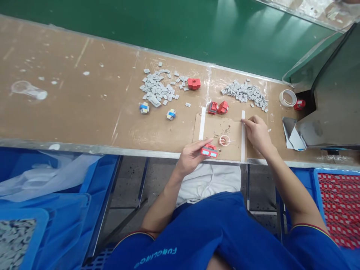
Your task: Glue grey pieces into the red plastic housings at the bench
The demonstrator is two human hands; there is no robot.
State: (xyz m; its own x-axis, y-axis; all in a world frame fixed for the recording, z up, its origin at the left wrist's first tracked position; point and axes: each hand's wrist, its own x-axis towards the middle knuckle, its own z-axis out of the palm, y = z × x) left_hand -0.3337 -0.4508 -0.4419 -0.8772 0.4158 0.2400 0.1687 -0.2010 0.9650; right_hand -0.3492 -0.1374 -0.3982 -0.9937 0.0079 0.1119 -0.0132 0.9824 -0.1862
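Note:
My left hand (191,157) is shut on a red plastic block (209,151) with pale blue labels, just above the front of a cardboard sheet (213,129). My right hand (257,133) rests on the sheet's right side, its fingertips touching a white strip (243,137). A matching strip (202,123) lies to the left. A small ring of clear tape (224,140) sits between my hands. Beyond the sheet stand two red blocks (218,108). Two heaps of small grey pads (154,87) (244,92) lie farther back, with another red block (194,83) beside the left heap.
Two blue-and-yellow wrapped pieces (144,108) lie left of the sheet. A tape roll (287,98) and a red piece (299,105) stand at right, by a grey metal hood (332,93). Blue crates (25,240) sit below the bench's front edge (92,148).

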